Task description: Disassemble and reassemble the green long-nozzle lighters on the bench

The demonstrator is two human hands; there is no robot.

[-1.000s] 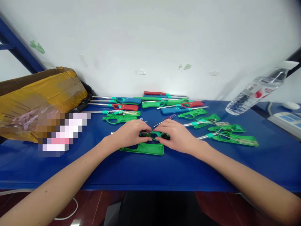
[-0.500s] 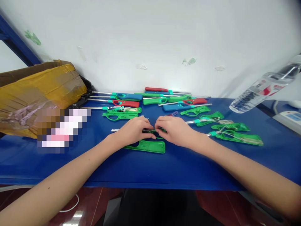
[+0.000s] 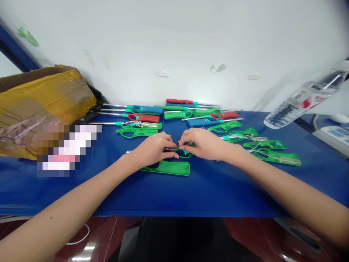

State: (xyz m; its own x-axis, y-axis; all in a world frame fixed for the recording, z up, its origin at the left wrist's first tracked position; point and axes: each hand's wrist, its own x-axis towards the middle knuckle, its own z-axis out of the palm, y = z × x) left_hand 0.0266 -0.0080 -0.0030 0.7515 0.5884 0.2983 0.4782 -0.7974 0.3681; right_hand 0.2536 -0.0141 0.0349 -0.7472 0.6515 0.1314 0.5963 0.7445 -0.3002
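My left hand (image 3: 155,148) is closed around a green lighter casing (image 3: 185,154), with dark and metal parts partly hidden under the fingers. At the casing's right side, my right hand (image 3: 201,144) pinches something small at the fingertips, too hidden to name. A teal piece shows just below its fingers. An empty green casing half (image 3: 171,168) lies just below my left hand. Right of my right hand are open green casing halves (image 3: 285,157) with wires and clear tanks in them.
Behind the hands lie several long lighters, among them a red one (image 3: 145,118) and a blue one (image 3: 147,110). A taped cardboard box (image 3: 51,105) stands at left. A water bottle (image 3: 302,98) and a white device (image 3: 334,138) are at right on the blue table (image 3: 163,196).
The view has shifted slightly. My right hand has risen a little from the casing, and a teal piece now shows beneath its fingers.
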